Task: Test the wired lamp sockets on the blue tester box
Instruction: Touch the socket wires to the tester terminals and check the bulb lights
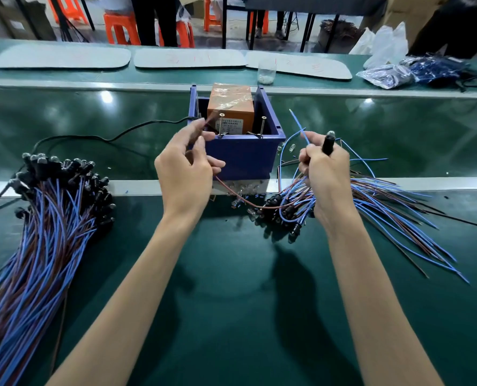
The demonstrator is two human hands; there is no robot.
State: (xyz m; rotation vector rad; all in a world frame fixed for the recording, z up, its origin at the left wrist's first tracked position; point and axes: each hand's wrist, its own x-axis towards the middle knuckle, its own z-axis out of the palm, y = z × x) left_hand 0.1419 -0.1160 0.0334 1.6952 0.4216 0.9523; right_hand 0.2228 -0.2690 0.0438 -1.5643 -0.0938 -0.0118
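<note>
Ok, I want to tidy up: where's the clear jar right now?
In the head view, the clear jar stands on the far bench strip, just right of centre, behind the blue tester box.

Open-topped blue tester box (243,156) stands upright, two screws (263,125) standing at its front rim. Black lamp socket (328,144) upright in your right hand (325,174), clear bulb on top; its brown wire (231,192) loops to your left hand (186,174).

Head camera, wide-angle, looking forward-down, close above green bench (231,296).
</note>
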